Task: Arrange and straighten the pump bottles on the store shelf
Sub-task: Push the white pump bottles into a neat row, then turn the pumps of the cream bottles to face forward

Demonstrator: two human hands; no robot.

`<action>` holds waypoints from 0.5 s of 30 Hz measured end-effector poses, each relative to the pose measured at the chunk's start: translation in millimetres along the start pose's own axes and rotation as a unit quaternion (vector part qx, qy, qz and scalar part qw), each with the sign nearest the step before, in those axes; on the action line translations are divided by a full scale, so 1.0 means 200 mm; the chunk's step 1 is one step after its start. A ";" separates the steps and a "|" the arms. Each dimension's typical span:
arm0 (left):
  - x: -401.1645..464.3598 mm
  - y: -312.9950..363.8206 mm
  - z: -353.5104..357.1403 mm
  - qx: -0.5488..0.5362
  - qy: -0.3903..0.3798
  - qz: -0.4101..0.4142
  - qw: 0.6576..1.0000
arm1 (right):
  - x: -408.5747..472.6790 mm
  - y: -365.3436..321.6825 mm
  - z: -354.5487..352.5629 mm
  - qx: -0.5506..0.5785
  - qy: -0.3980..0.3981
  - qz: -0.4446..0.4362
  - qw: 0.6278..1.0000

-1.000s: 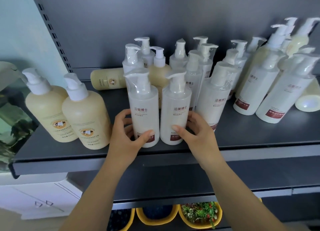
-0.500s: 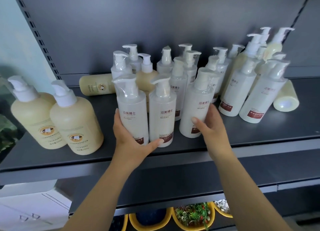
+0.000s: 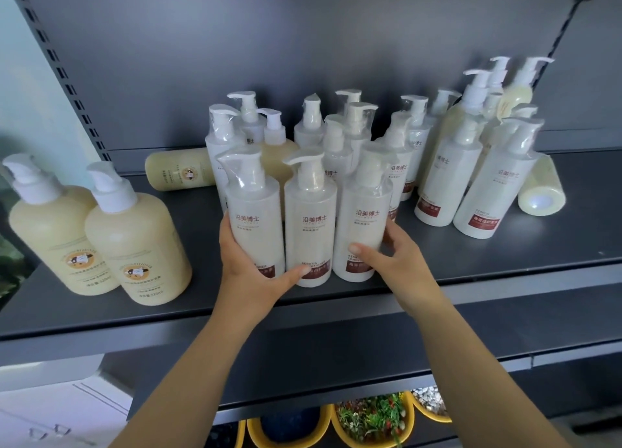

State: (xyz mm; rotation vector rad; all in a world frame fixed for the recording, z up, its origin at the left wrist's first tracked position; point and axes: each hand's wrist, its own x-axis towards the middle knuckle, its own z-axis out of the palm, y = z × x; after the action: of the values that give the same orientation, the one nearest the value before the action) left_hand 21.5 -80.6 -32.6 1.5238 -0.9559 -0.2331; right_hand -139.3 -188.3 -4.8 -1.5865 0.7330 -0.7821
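Left hand: the left hand (image 3: 247,272) wraps the left front bottle (image 3: 255,215) from its 9 o'clock side, fingers round the back, thumb stretched across to the foot of the middle front bottle (image 3: 311,222).
Right hand: the right hand (image 3: 392,262) clamps the right front bottle (image 3: 365,219) from its 3 o'clock side, thumb on the label face.
Where the bottles are: three white pump bottles stand upright in a row at the front lip of the dark shelf (image 3: 505,262), touching or nearly so; more stand crowded behind them at 12 o'clock.
Key relation: each long axis runs straight up, and the row lies between the two hands, so squeezing inward should close the gaps (my reading, not a certainty).
Nearer hand: two leaning white bottles (image 3: 471,185) at 2 o'clock sit nearer the right hand; two squat cream bottles (image 3: 111,245) at 9 o'clock sit nearer the left.
Strays: a cream bottle (image 3: 180,170) lies on its side at 11 o'clock, another (image 3: 542,195) at 3 o'clock.
Materials: smooth glossy plastic cylinders, pump heads under crinkled clear wrap, dark red label bands; likely slippery.
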 end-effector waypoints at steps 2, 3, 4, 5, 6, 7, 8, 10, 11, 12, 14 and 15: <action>0.00 0.01 0.00 0.002 -0.010 -0.008 1.000 | 0.00 -0.02 -0.01 -0.003 -0.011 0.005 1.000; -0.01 0.02 -0.01 0.005 -0.013 -0.011 1.000 | 0.00 -0.05 -0.01 -0.007 -0.016 0.003 1.000; 0.00 0.04 -0.03 0.004 -0.008 -0.013 1.000 | 0.00 -0.08 -0.02 -0.011 -0.018 -0.006 1.000; 0.00 0.08 -0.05 -0.002 0.006 -0.011 1.000 | 0.01 -0.12 -0.03 -0.012 -0.009 -0.022 1.000; 0.01 0.12 -0.08 -0.014 0.027 0.006 1.000 | 0.01 -0.18 -0.04 -0.007 0.014 -0.042 0.999; 0.03 0.18 -0.11 -0.023 0.053 0.036 0.998 | 0.02 -0.24 -0.04 0.001 0.046 -0.064 0.997; 0.06 0.25 -0.14 -0.025 0.077 0.072 0.994 | 0.03 -0.31 -0.04 0.013 0.079 -0.089 0.993; 0.12 0.37 -0.20 -0.011 0.101 0.144 0.984 | 0.06 -0.48 -0.03 0.022 0.123 -0.145 0.981; 0.16 0.41 -0.22 0.013 0.100 0.172 0.980 | 0.08 -0.56 -0.01 0.010 0.127 -0.167 0.978; 0.20 0.45 -0.23 0.050 0.095 0.193 0.975 | 0.12 -0.64 0.01 -0.015 0.116 -0.183 0.976; 0.26 0.47 -0.23 0.117 0.076 0.213 0.967 | 0.22 -0.77 0.08 -0.102 0.058 -0.199 0.973; 0.27 0.46 -0.23 0.130 0.071 0.218 0.965 | 0.30 -0.82 0.12 -0.163 0.021 -0.194 0.967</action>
State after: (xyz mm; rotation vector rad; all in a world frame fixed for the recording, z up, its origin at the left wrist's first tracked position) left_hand 46.8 -74.3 81.0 1.4977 -1.2129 0.3243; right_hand -79.1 -199.4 159.4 -2.0553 0.6090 -1.0188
